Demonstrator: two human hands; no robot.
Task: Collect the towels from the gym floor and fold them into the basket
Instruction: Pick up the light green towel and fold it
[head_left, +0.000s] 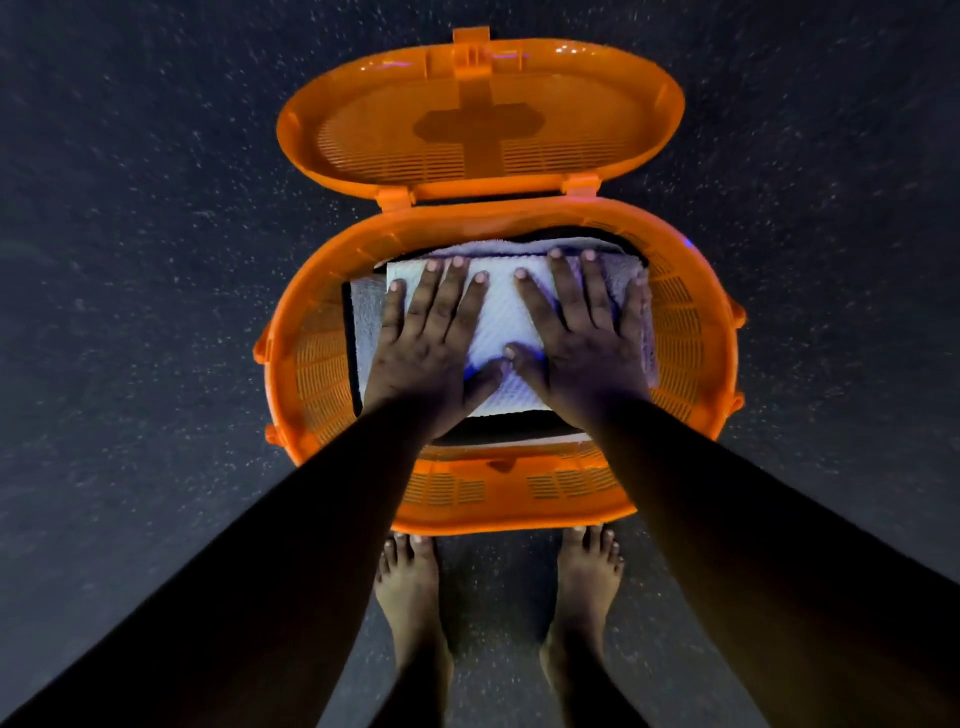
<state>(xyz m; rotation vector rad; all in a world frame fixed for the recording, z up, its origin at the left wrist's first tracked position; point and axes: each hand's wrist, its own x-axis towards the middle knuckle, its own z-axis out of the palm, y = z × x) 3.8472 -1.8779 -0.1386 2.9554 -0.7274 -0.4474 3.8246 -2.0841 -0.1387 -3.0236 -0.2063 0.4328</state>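
Note:
An orange oval plastic basket (691, 332) stands on the dark speckled floor straight below me. Inside it lies a folded white towel (501, 317) on top of other folded towels, one pale (363, 322) and one dark. My left hand (431, 343) lies flat on the left half of the white towel, fingers straight and spread. My right hand (582, 338) lies flat on the right half in the same way. The two thumbs nearly meet over the towel's middle. Both forearms reach down over the basket's near rim.
The basket's orange lid (480, 119) hangs open at the far side on two hinges. My bare feet (410, 587) stand on the floor just behind the near rim. Dark speckled gym floor (130, 260) surrounds the basket on all sides.

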